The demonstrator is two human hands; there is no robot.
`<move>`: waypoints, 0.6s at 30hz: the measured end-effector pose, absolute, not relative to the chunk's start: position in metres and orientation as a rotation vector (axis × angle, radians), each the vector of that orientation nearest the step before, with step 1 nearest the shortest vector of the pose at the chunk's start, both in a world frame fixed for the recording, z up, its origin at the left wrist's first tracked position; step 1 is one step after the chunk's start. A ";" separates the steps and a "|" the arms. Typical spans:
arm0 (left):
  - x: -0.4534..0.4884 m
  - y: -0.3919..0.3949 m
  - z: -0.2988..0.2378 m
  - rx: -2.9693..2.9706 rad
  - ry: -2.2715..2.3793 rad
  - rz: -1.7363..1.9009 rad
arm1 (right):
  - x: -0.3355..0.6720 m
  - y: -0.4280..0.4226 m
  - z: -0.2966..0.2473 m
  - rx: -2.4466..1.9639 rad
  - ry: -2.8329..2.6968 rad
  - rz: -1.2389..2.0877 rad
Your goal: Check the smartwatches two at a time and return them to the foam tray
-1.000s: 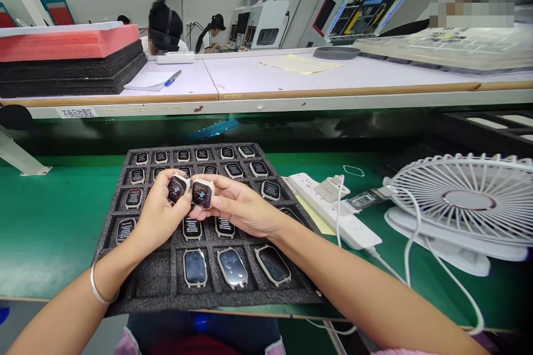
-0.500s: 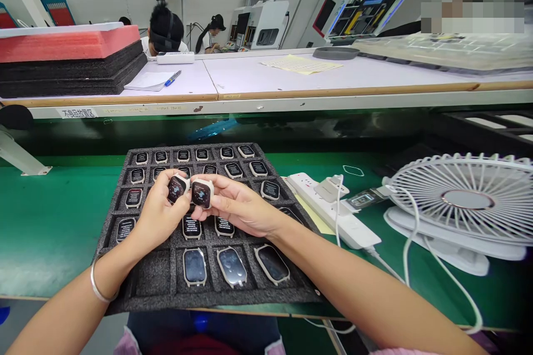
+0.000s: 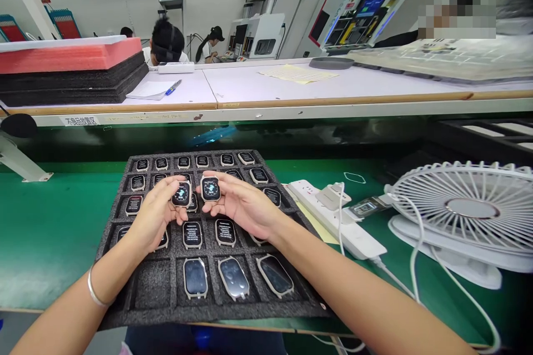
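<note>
My left hand grips a smartwatch without a strap, its lit face turned up toward me. A second smartwatch, with a similar lit dial, is in my right hand. The two watches are close together with a small gap between them, above a black foam tray. Rows of watch bodies lie in the tray's compartments, many with white text on dark screens. Along the near row several watches, such as one dark-screened watch, show no text. My hands and forearms hide part of the tray.
Right of the tray lie a white power strip with cables and a white fan. Behind, a raised shelf carries stacked foam, a pen and paper. People sit beyond it.
Both hands have moved slightly apart, widening the gap between the watches. The watch faces now show brighter dials. The camera view has shifted a little.
</note>
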State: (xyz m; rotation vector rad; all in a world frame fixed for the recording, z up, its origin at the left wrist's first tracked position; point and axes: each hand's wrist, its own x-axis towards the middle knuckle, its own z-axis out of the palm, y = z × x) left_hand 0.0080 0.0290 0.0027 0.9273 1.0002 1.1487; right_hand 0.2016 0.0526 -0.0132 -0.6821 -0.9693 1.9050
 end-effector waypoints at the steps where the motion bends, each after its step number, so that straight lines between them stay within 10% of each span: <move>1: 0.008 0.028 0.003 0.933 0.990 1.145 | 0.202 0.052 -0.013 -0.687 -0.984 1.890; 18: 0.008 0.021 0.002 1.044 0.928 1.137 | 0.199 0.043 -0.013 -0.723 -1.166 1.721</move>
